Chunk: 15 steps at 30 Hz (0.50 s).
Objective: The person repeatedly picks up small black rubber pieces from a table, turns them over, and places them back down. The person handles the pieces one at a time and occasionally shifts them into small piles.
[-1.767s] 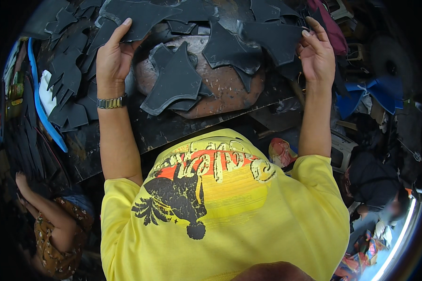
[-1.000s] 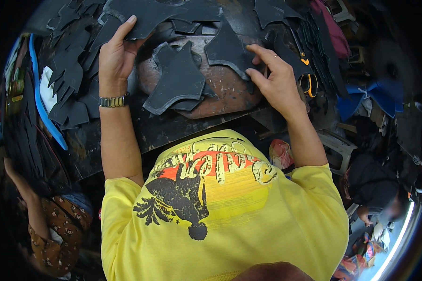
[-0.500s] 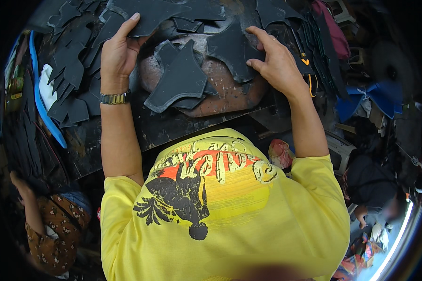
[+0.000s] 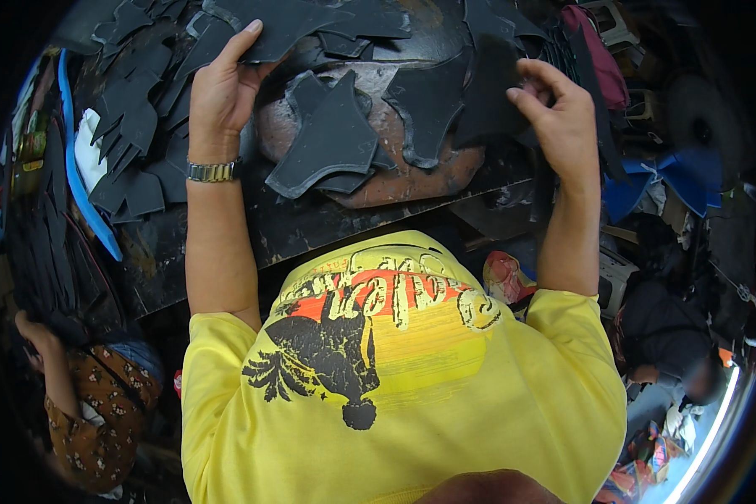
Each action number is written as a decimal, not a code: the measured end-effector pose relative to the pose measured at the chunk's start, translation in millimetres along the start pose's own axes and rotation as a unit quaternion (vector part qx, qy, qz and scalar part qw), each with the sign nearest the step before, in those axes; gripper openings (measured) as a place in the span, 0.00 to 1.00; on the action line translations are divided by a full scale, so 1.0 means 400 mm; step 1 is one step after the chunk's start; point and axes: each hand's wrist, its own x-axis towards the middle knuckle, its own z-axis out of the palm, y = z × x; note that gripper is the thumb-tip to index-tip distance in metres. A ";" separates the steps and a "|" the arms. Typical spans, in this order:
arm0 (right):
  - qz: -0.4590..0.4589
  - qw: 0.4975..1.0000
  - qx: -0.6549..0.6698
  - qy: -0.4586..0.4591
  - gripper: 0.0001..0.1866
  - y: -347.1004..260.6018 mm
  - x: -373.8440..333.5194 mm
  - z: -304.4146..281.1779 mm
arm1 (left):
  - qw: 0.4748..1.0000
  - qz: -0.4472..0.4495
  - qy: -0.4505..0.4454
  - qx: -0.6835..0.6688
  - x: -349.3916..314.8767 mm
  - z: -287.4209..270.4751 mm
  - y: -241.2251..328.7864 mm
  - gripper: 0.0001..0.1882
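My left hand (image 4: 223,94), with a metal-banded watch on its wrist, grips a dark, curved cut sheet piece (image 4: 298,27) between thumb and fingers at the far side of the table. Pinched in my right hand (image 4: 554,113) is another dark cut piece (image 4: 489,94), blurred and held to the right of the slab. Several similar pieces with pale, rough edges (image 4: 328,139) lie overlapped on a worn reddish-brown slab (image 4: 412,186). A single curved piece (image 4: 428,105) rests at the slab's right side, near the one in my right hand.
More dark cut pieces (image 4: 130,105) cover the table's left side. A blue strip (image 4: 76,160) runs along its left edge, beside a white scrap (image 4: 88,147). Blue material (image 4: 668,181) lies at the right. One person (image 4: 101,403) is at lower left, another (image 4: 668,328) at right.
My right hand has moved right, away from the piece at the slab's right side, and now holds a dark piece there. My left hand keeps its grip, almost in place.
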 end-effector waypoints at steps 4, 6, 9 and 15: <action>0.085 0.972 0.220 0.018 0.11 0.013 -0.001 -0.027 | 1.000 0.001 0.005 0.019 0.000 -0.001 0.001 0.14; 0.114 0.948 0.298 -0.015 0.11 0.016 -0.005 -0.041 | 1.000 0.002 0.003 0.027 0.000 0.000 0.001 0.16; 0.196 0.869 0.453 -0.029 0.07 0.018 -0.037 -0.009 | 1.000 0.002 0.000 0.025 -0.002 -0.001 0.000 0.16; 0.310 0.775 0.531 -0.145 0.06 0.016 -0.128 0.094 | 1.000 -0.001 0.000 0.027 0.000 -0.001 0.002 0.16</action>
